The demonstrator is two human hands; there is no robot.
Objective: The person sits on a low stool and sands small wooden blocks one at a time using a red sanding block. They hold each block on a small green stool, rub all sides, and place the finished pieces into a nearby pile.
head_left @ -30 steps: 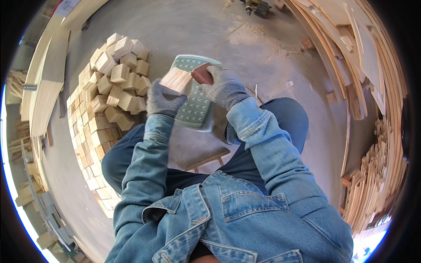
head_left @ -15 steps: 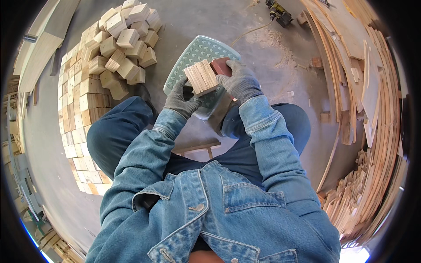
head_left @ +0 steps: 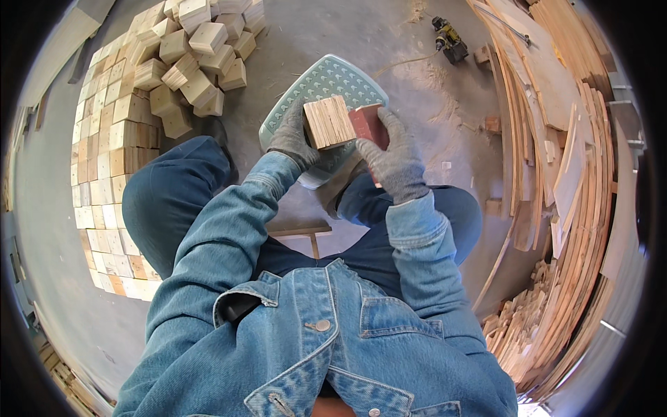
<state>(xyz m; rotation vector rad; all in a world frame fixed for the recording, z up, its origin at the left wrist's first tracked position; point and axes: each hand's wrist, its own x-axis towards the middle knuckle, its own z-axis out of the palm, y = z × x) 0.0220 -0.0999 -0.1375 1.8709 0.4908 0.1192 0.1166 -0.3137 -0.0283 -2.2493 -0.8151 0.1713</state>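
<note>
I see the left hand [head_left: 293, 142] grip a block [head_left: 329, 122], the right hand [head_left: 396, 163] clasping a red pad [head_left: 369, 124] just rightward of it.

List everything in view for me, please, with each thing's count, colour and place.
Wood block: one, pale, in the left hand
Small block: one, reddish brown, in the right hand
Stool: one, pale green, beneath both hands
Other blocks: many, pale, stacked and heaped left
Power tool: one, yellow and black, upper right
Sawdust: uncountable, tan, near the power tool
Planks: many, tan, along the right
Boards: count unclear, pale, upper left
Wooden bars: at least two, brown, between the legs
Floor: one, grey, all around
Jacket: one, blue denim, bottom
Hands: two, gloved in grey, centre
Legs: two, dark blue trousers, middle
</note>
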